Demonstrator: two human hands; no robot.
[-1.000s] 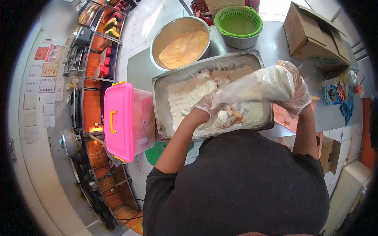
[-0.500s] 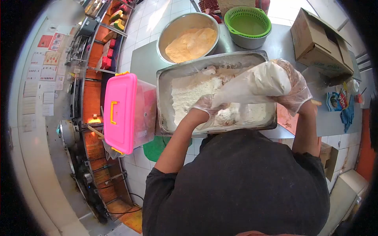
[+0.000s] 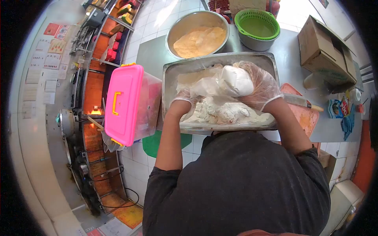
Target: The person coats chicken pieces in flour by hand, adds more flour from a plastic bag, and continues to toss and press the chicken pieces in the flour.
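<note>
Bag [image 3: 209, 85] of white powder [image 3: 238, 81] hung low over the metal tray [image 3: 236, 127] by the bench's [image 3: 290, 51] near edge, right hand [image 3: 262, 88] clamped on its bulging end, left hand [image 3: 183, 98] at its slack end, grip unclear; steady control called for firm support and slow tipping.

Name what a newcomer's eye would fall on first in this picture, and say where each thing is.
Probably the bright pink lid with its yellow handle, on the clear box left of the metal tray. Next, the white-filled plastic bag held over that tray by the gloved left hand and right hand. Third, perhaps, the green basket in the grey bowl beyond.
</note>
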